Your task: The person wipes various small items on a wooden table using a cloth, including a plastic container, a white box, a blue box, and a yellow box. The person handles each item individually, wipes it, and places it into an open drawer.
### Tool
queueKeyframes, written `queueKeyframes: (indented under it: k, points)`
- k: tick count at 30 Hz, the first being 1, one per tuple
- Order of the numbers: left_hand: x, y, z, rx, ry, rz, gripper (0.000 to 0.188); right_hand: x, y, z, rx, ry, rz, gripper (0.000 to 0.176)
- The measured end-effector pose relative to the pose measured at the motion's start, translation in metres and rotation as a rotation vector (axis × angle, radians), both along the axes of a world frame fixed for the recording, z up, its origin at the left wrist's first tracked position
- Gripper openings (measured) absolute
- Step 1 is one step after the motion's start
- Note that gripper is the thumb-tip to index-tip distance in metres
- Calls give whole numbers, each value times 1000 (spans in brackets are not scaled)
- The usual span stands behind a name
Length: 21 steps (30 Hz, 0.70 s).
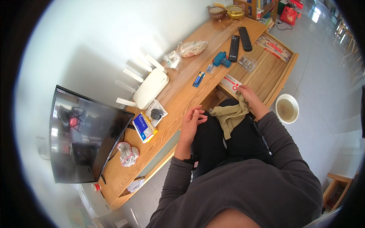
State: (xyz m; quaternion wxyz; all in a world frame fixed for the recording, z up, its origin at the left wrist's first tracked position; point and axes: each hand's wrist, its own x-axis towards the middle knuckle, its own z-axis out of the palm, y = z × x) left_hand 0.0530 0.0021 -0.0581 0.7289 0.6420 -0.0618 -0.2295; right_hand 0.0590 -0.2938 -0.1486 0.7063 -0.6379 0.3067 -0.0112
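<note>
My right hand (249, 96) grips one end of an olive-tan cloth (232, 114), which hangs over my thighs. Above my other knee, my left hand (194, 119) has bent fingers spread a little, holding nothing. Just past my right hand, a flat white and red box (229, 82) lies at the near end of the pulled-out wooden drawer (263, 71). That drawer also holds a clear blister pack (247, 63) and a bundle of long wrapped sticks (273, 47). On the wooden cabinet top (182, 99) beside it are a blue-green toy-like device (221, 59), a battery pack (198, 79) and two black remote controls (234, 48).
A white bucket of murky water (287, 109) stands on the floor by the drawer. Along the cabinet are a white router (151, 88), a television (88, 136), a blue and yellow box (144, 127), a grey crumpled cloth item (128, 154) and a bagged foodstuff (193, 48).
</note>
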Motion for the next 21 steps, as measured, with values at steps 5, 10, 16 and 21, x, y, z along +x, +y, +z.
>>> queueKeyframes:
  k: [5,10,16,21]
  points:
    - [-1,0,1,0,-8,-1,31,3,1,6,33,43,74,39]
    - [-1,0,1,-11,-2,5,31,2,4,15,33,120,-18,35]
    - [-2,0,1,-8,-9,-2,32,1,-2,11,39,70,118,33]
    - [0,1,-6,-24,-12,0,32,4,-9,-5,34,88,162,33]
